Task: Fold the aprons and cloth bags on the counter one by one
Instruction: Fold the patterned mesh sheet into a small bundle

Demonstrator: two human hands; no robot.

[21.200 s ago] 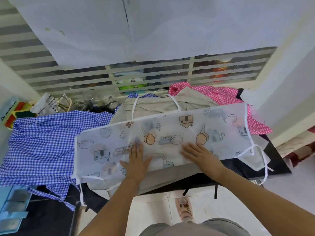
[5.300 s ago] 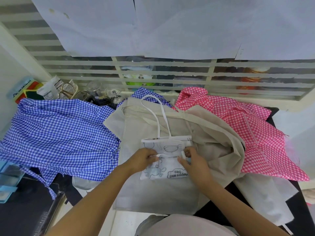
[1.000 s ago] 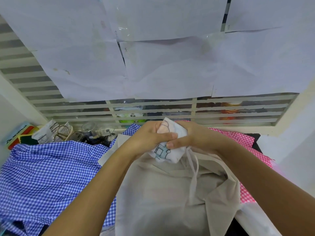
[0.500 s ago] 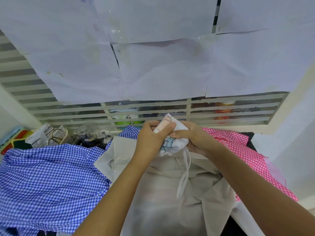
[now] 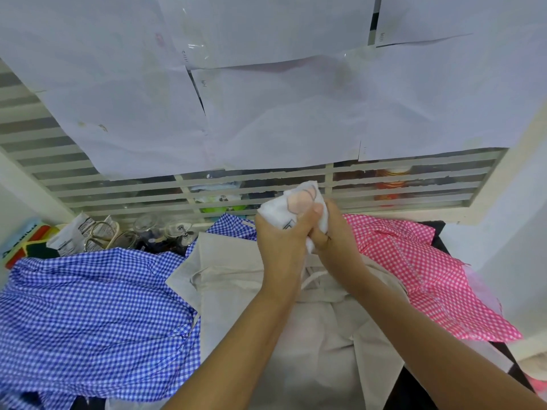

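Folded bundle [image 5: 299,199] up in the air at centre, gripped between left hand [image 5: 281,247] and right hand [image 5: 334,241], above the cloth bag [image 5: 319,335]. Cloth bag lies flat mid-counter. Left apron [image 5: 97,306] spreads just left of it, bag's edge overlapping it. Right apron [image 5: 414,267] on the right, partly under the bag. Counter [image 5: 438,232] shows behind the right apron. Glasses [image 5: 165,232] and packet [image 5: 71,235] at back left, behind the left apron, in front of the grille [image 5: 118,190]. Paper sheets [image 5: 266,113] hang over the grille's upper part.

left hand [image 5: 281,241] and right hand [image 5: 334,241] bare, short plain nails, forearms [image 5: 236,335] bare
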